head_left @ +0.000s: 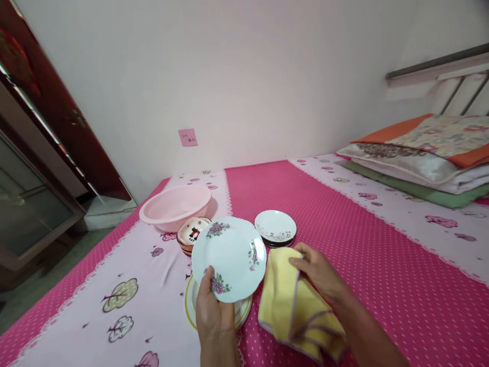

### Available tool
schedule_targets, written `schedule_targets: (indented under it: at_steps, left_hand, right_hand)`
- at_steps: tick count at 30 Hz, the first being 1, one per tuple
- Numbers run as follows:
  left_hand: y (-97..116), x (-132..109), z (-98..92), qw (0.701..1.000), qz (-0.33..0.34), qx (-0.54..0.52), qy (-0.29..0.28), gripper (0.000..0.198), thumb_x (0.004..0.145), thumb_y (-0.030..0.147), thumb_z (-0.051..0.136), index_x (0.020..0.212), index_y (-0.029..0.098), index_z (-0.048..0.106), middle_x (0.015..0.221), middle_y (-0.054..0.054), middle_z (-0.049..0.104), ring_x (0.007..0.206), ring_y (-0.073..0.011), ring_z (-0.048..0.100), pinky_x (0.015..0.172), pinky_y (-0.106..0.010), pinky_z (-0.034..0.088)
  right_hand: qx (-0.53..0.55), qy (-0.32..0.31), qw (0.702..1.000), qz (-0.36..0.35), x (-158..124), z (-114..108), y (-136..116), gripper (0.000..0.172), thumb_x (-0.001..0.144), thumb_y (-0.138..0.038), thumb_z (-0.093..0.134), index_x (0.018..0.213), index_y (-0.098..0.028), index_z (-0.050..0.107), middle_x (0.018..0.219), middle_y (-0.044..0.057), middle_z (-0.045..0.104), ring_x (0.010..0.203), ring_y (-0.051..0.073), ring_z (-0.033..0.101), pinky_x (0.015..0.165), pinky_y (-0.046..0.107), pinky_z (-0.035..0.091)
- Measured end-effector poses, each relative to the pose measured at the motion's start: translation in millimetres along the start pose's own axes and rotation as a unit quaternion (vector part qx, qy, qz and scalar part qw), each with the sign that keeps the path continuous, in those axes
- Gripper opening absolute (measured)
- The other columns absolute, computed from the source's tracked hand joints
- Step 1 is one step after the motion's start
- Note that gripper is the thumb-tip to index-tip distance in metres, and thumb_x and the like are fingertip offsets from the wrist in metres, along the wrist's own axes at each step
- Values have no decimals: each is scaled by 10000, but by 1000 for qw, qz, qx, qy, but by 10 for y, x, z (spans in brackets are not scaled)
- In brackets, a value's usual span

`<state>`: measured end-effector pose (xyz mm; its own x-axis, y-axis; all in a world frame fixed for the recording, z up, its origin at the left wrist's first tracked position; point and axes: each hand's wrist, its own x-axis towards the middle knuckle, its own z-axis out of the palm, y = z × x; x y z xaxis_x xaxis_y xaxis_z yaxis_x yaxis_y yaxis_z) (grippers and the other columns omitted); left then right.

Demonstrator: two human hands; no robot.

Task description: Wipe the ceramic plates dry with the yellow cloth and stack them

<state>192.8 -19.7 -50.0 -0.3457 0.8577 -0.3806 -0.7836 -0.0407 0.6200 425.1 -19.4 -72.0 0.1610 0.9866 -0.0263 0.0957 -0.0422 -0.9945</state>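
Note:
My left hand (214, 313) grips a white plate with purple flowers (231, 257) by its near rim, thumb on top, and holds it tilted toward me. Under it, a stack of plates with a yellow rim (246, 311) lies on the bed, partly hidden. To the right, my right hand (315, 267) pinches the upper edge of a yellow cloth (288, 300), which hangs down in folds beside the flowered plate. Just beyond the cloth sits a stack of small white plates (275, 225). Square bowls with a cat picture (192, 231) stand behind the held plate, partly covered by it.
A pink basin (175, 204) rests at the back left, near the wall. The bed has a pink and white patterned cover (164, 275). Folded bedding and cushions (424, 148) are piled at the right. A pink note (188, 137) sticks to the wall.

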Motion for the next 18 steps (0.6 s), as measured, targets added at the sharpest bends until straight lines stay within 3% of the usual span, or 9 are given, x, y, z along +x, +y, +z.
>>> schedule_targets:
  at_steps: [2,4,8,10,14,18]
  left_hand:
    - [-1,-8,2,1000,-13,-4,5,489,925,167,559,1413,185,589,1148,-87,783,1132,-260,711,1014,-402,564]
    - [4,-31,13,1000,-21,-14,7,485,928,167,568,1412,183,590,1126,-89,789,1105,-255,723,1010,-404,564]
    - [6,-86,42,1000,-12,-19,11,475,921,166,600,1396,182,603,1104,-91,794,1097,-251,724,1028,-424,548]
    - [-1,-96,47,1000,-6,-14,17,435,921,163,599,1355,167,633,1093,-101,794,1104,-254,720,1045,-446,532]
    - [-34,-81,29,1000,-19,2,15,378,923,173,607,1295,147,666,1114,-119,787,1068,-263,732,1036,-483,531]
    - [-104,-87,27,1000,-20,17,-12,375,927,193,625,1300,167,658,1104,-108,791,999,-238,755,983,-445,568]
  right_hand:
    - [107,58,992,24,-72,-119,-247,335,743,-433,644,981,-211,564,884,64,692,761,229,665,673,325,542]
    - [138,137,981,26,-161,-246,-549,335,758,-441,656,988,-207,587,873,84,703,710,228,675,633,324,554]
    - [159,209,963,-68,-276,-420,-1054,366,792,-499,719,1032,-237,630,865,46,721,630,200,667,527,286,516]
    - [149,183,967,-97,-260,-459,-1161,414,741,-489,797,1039,-241,653,871,21,733,629,189,671,524,272,515]
    - [124,58,989,-57,-179,-451,-1180,437,669,-481,875,952,-209,684,806,3,731,621,173,668,543,257,531]
    - [232,69,968,-64,-226,-271,-1243,394,684,-432,873,958,-214,693,828,7,746,685,182,699,632,270,568]
